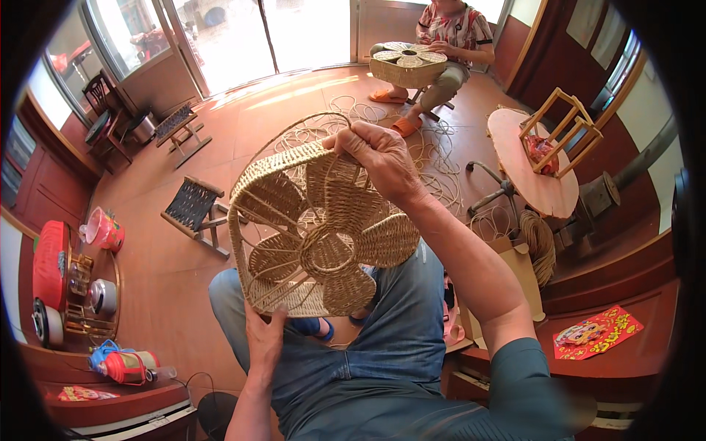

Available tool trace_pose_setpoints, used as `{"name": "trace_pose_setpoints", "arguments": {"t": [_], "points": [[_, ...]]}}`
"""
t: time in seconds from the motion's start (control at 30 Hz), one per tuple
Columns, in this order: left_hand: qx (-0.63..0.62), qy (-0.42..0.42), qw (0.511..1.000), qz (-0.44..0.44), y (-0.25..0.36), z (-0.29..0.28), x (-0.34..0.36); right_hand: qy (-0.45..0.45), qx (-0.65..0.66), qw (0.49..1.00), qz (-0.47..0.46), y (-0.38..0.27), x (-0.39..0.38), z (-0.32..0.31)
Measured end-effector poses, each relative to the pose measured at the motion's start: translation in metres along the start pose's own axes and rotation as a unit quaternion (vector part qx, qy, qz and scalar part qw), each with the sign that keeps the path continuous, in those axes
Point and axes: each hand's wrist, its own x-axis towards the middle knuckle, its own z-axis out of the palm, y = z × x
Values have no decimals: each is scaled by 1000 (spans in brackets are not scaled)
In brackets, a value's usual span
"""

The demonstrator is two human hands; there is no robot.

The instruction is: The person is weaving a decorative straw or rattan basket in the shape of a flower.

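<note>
A woven straw-cord basket (349, 209) is tilted up over my lap, with a flower of broad petals around a ring on the side facing me. Some petals are densely woven; others on the left show bare spokes with gaps. My left hand (265, 336) grips the lower left rim, thumb on the near side. At the top edge my right hand (373, 156) is closed in a pinch on a thin straw cord (294, 125), which arcs in a loop over the basket's upper left. The fingertips partly hide the exact grip.
Loose cord (437, 165) lies tangled on the floor beyond the basket. A person (456, 37) sits at the back with a similar basket (408, 66). Low stools (193, 209) stand left, a round wooden table (507, 140) right. A cord coil (538, 246) lies beside an open carton (515, 275).
</note>
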Motion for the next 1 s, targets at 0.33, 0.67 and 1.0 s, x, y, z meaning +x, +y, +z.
{"name": "trace_pose_setpoints", "arguments": {"t": [0.33,0.67,1.0], "points": [[162,88,963,198,60,-74,74,101,-3,995,-5,-4,-30,-8],[424,83,829,355,158,-84,188,116,-166,973,-111,-3,-122,-5],[588,-69,699,401,162,-3,249,-38,-210,973,-90,8,-204,39]]}}
